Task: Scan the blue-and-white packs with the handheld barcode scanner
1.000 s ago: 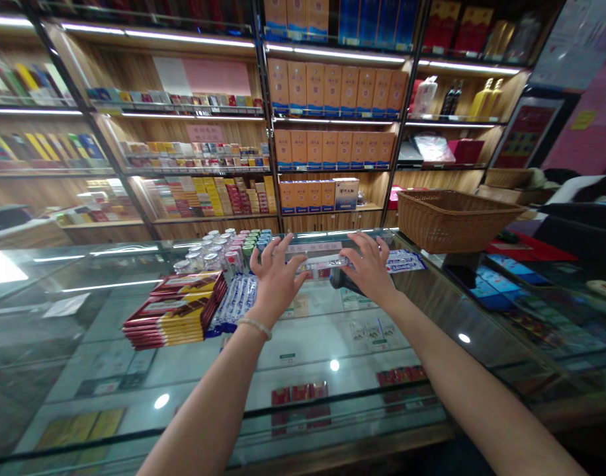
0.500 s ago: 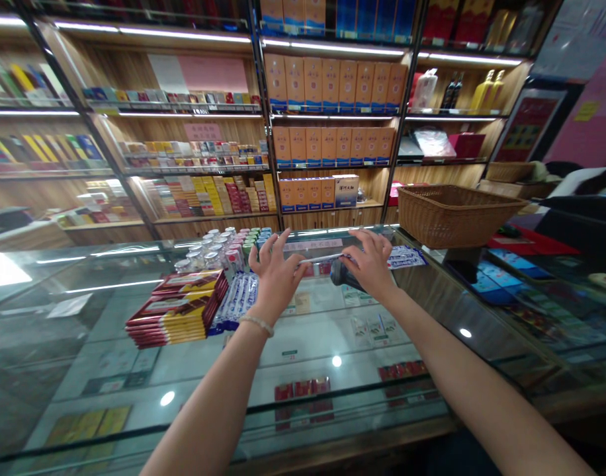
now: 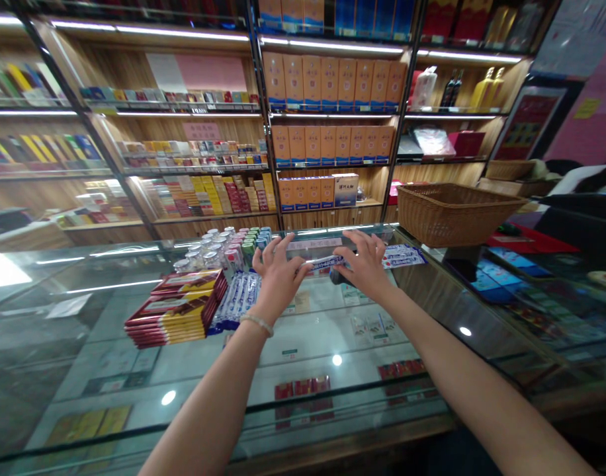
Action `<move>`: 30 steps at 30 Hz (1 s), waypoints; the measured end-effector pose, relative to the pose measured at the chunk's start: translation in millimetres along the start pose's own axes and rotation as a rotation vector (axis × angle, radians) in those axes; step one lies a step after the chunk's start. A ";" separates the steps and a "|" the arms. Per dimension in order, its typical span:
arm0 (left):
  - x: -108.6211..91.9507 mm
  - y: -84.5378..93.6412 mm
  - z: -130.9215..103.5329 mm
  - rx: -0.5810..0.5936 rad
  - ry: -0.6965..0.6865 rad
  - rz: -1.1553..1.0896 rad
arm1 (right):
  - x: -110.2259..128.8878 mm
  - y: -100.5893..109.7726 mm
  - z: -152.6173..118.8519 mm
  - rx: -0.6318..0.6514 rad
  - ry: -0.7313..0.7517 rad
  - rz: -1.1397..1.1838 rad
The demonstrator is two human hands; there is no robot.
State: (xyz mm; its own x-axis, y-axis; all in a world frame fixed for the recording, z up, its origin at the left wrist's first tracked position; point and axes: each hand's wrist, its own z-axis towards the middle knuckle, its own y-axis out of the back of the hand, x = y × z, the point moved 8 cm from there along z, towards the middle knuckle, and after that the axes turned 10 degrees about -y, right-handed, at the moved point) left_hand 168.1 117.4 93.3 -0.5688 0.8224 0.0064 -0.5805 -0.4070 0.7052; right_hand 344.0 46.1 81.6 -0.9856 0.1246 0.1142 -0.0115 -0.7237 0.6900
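Note:
Between my hands is a slim blue-and-white wrapped candy stick point(image 3: 325, 264), held level just above the glass counter. My left hand point(image 3: 278, 272) pinches its left end between thumb and fingertips, the other fingers raised. At the opposite end, my right hand point(image 3: 366, 266) grips it the same way. Left of my left hand lies a row of similar blue-and-white candy sticks point(image 3: 237, 297), beside a stack of red-and-yellow chocolate packets point(image 3: 178, 307). More such sticks point(image 3: 405, 256) lie past my right hand. A dark rounded object point(image 3: 337, 275), partly hidden, sits below the right fingers.
Small capped bottles and tubes point(image 3: 223, 248) stand behind the candy. A wicker basket point(image 3: 452, 215) rests on the counter's back right. Inside the glass counter point(image 3: 303, 330) are red packs point(image 3: 303, 400). Shelves with boxes point(image 3: 333, 145) line the wall.
The candy stick has turned so its printed blue-and-white face shows instead of its thin edge. Both hands stay nearly in place, the right one slightly closer to the left.

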 end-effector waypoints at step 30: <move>-3.6 16.7 -2.3 -0.145 -0.086 0.159 | -28.6 2.2 5.9 -0.186 -0.017 -0.037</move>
State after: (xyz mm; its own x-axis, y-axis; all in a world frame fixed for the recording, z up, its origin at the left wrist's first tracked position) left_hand 159.1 106.7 103.4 -0.6119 0.7715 0.1742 -0.5684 -0.5821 0.5815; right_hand 373.2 44.9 84.2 -0.9809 0.1637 0.1047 -0.0800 -0.8312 0.5502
